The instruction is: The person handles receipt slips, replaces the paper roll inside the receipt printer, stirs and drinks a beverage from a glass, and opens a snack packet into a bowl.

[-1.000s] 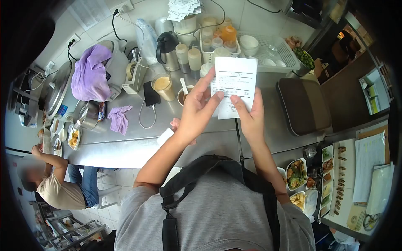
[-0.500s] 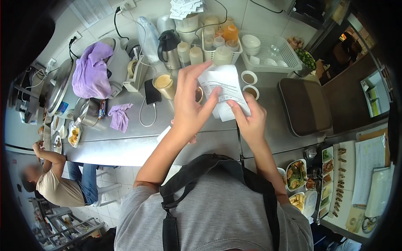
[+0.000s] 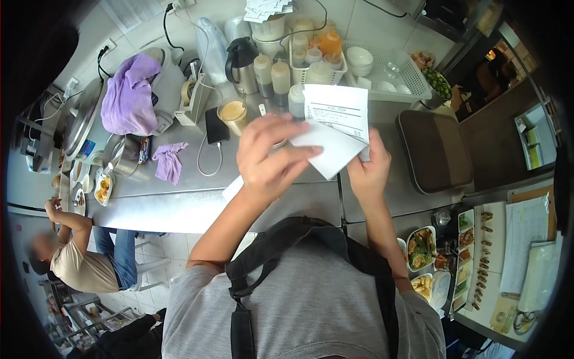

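Observation:
Several printed paper receipts (image 3: 338,107) are fanned out over the counter in front of my chest. My right hand (image 3: 369,164) grips them at their lower right edge, thumb on the side. One slip (image 3: 335,149) lies across the others with its blank face up. My left hand (image 3: 266,158) has its fingers apart, the fingertips at the left edge of this slip; whether they press on it is unclear. Beyond my left hand stand a cup of tan sauce (image 3: 233,113) and a black phone (image 3: 216,125) with a white cable.
Squeeze bottles (image 3: 280,78), a thermos jug (image 3: 240,63) and a white basket of bowls (image 3: 394,84) line the back. A dark brown lidded box (image 3: 433,152) is on the right. Dishes of food (image 3: 422,248) stand lower right. Another person (image 3: 84,257) sits at far left.
The receipts have spread apart, and a blank-faced slip now crosses the printed ones. My left hand has drawn lower and its fingers have shifted. My right hand has moved slightly right.

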{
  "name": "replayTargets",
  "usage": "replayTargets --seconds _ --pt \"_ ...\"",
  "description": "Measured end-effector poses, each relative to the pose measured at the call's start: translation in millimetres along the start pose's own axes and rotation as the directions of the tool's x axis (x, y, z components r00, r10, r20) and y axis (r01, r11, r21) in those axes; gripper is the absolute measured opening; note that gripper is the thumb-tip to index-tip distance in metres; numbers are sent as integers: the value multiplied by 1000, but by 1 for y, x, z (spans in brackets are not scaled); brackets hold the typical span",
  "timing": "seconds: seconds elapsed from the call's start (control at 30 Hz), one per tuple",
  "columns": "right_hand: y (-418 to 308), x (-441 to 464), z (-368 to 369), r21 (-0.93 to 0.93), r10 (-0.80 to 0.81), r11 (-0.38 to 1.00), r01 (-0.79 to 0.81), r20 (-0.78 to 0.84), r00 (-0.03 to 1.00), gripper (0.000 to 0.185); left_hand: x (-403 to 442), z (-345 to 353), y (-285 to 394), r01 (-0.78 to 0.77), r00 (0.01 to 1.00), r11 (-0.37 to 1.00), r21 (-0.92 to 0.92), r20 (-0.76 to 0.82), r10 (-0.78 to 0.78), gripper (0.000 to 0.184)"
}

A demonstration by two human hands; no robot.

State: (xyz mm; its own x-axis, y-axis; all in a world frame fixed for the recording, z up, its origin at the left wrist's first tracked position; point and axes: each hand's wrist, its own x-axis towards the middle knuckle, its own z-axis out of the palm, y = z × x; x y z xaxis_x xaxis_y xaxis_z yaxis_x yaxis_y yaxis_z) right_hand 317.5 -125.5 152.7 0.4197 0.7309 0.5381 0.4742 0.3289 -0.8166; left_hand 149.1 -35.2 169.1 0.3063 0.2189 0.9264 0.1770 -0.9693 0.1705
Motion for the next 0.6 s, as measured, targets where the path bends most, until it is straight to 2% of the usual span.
replayTargets --seconds 0.13,0.23,0.3,0.37,0.4,0.47,0.53,0.6 --pt "9 -1 -1 34 -64 997 63 44 997 39 -3 -5 17 -74 993 996 -46 86 78 19" --pt "-4 -1 4 116 -57 991 61 -32 998 48 -6 -7 22 -125 981 989 -84 141 136 15" --pt "-8 -4 10 347 -21 937 36 -49 999 47 -8 -8 24 -116 979 986 -120 153 134 13" --pt "-4 -7 13 381 -36 921 84 -130 991 42 -10 -7 25 -100 982 985 -139 146 121 12" --pt "3 -8 16 300 -77 944 136 -201 977 38 -12 -6 23 -98 983 984 -150 141 120 13" --pt "6 -8 11 118 -212 965 235 -178 961 28 -12 -7 23 -70 984 979 -192 149 100 13" --pt "-7 0 -5 -61 -356 932 357 26 934 16 -7 -11 25 -17 983 967 -255 172 63 12" --pt "-8 -2 -6 -24 -275 961 276 35 961 9 2 -11 22 109 994 958 -265 33 -104 16"
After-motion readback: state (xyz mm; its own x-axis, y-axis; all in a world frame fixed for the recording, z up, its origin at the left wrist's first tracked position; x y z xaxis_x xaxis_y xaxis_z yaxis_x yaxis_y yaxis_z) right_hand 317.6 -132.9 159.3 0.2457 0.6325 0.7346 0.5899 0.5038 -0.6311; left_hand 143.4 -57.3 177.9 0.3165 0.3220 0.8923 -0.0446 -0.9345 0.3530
